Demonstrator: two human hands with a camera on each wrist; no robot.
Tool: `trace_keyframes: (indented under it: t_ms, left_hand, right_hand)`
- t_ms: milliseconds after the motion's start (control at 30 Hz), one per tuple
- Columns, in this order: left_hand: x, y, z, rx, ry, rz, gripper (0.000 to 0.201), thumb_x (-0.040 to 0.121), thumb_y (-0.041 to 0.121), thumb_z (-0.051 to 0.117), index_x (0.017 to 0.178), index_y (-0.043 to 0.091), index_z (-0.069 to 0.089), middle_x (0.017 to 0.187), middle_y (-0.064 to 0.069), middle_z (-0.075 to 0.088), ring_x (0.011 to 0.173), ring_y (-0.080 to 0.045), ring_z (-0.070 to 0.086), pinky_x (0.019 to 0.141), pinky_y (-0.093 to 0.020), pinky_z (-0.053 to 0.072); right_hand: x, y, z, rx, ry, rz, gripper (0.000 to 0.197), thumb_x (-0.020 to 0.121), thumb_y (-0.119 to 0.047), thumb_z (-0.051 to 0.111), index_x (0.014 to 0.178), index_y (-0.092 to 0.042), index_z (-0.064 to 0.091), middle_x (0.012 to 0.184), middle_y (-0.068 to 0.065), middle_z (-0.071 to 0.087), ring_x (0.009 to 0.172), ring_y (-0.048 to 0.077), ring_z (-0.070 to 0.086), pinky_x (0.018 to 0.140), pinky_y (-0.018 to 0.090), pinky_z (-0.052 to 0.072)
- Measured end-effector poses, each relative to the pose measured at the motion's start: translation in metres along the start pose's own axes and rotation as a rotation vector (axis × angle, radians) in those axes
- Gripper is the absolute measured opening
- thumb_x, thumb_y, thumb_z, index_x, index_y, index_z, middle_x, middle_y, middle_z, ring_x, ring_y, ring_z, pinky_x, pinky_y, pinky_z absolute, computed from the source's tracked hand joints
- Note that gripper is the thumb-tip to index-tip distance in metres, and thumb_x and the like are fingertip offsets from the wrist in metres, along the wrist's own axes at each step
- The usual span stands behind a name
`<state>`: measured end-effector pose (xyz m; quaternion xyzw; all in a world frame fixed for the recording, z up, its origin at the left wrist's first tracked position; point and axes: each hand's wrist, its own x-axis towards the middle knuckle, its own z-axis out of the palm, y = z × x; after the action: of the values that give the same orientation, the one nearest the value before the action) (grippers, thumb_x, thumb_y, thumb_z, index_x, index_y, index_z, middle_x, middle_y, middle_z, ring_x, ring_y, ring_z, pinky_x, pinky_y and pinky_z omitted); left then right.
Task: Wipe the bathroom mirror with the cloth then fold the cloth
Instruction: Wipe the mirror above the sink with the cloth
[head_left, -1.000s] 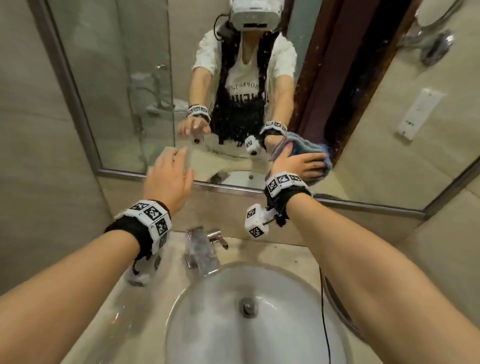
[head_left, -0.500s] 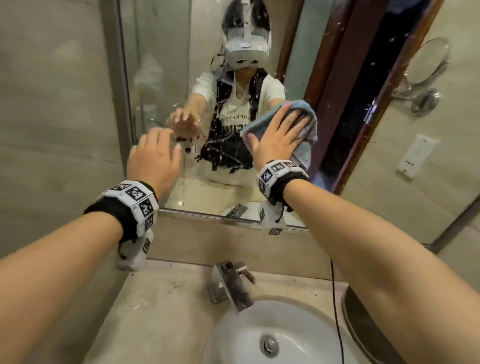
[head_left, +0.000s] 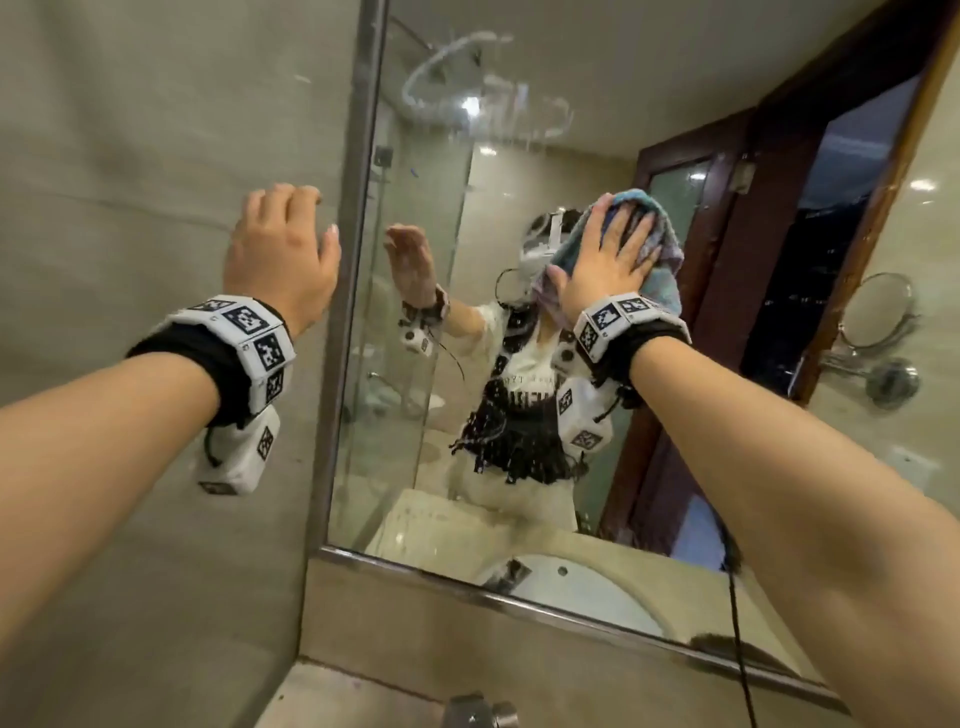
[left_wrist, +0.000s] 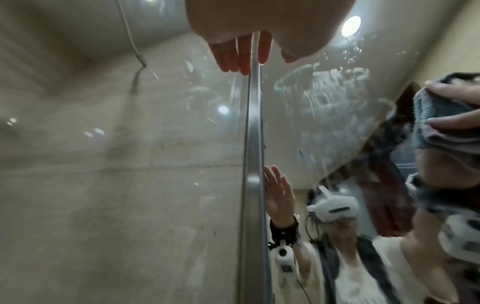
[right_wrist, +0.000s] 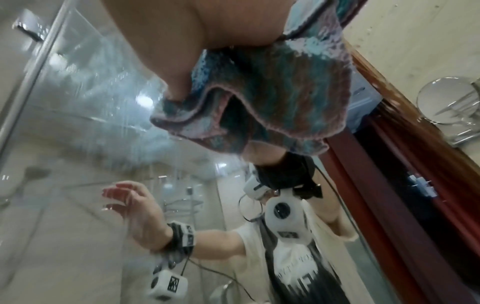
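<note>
The bathroom mirror (head_left: 519, 171) fills the wall ahead and has a white soapy smear (head_left: 467, 98) near its top. My right hand (head_left: 615, 244) lies flat with spread fingers on a blue-and-mauve cloth (head_left: 657, 218) and presses it against the glass at mid height. In the right wrist view the cloth (right_wrist: 272, 96) bunches under my palm and its lower edge hangs loose. My left hand (head_left: 291, 228) holds nothing. Its loosely bent fingers (left_wrist: 241, 57) touch the mirror's metal left frame (left_wrist: 253, 144).
A tiled wall (head_left: 130, 156) runs left of the frame (head_left: 345, 312). Below are the stone ledge (head_left: 415, 623), the countertop (head_left: 337, 696) and the top of a faucet (head_left: 475, 714). A black cable (head_left: 737, 623) hangs under my right arm.
My right hand has carried the cloth up the glass from near the mirror's bottom edge to mid height. My left hand has risen too and shifted left onto the frame.
</note>
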<state>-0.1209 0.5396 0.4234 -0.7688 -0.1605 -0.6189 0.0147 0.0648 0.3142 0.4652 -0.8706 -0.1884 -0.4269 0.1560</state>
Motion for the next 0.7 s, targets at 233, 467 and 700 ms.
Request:
trace_keyframes:
  t_ms: [233, 467, 700]
  left_hand:
    - [0.039, -0.014, -0.023, -0.057, 0.109, 0.085, 0.041, 0.087, 0.026, 0.038, 0.113, -0.002, 0.054, 0.114, -0.025, 0.055, 0.105, -0.040, 0.048, 0.094, -0.044, 0.034]
    - [0.032, -0.016, -0.023, -0.148, 0.157, 0.090, 0.037, 0.089, 0.023, 0.039, 0.111, -0.002, 0.055, 0.114, -0.025, 0.056, 0.113, -0.039, 0.048, 0.100, -0.042, 0.033]
    - [0.032, -0.011, -0.022, -0.268, 0.201, 0.008, 0.037, 0.090, 0.023, 0.037, 0.111, -0.002, 0.055, 0.116, -0.022, 0.057, 0.119, -0.037, 0.047, 0.103, -0.041, 0.035]
  right_hand:
    - [0.047, -0.020, -0.027, -0.003, 0.034, 0.004, 0.083, 0.093, -0.040, 0.047, 0.150, -0.013, -0.008, 0.157, 0.015, -0.007, 0.143, 0.040, -0.011, 0.113, 0.056, -0.005]
    - [0.089, -0.053, -0.045, -0.010, 0.070, 0.002, 0.081, 0.094, -0.039, 0.046, 0.150, -0.014, -0.007, 0.157, 0.015, -0.008, 0.143, 0.039, -0.012, 0.113, 0.057, -0.005]
    - [0.113, -0.104, -0.045, 0.004, 0.115, 0.019, 0.081, 0.092, -0.043, 0.044, 0.150, -0.014, -0.005, 0.157, 0.017, -0.007, 0.143, 0.040, -0.010, 0.112, 0.059, -0.006]
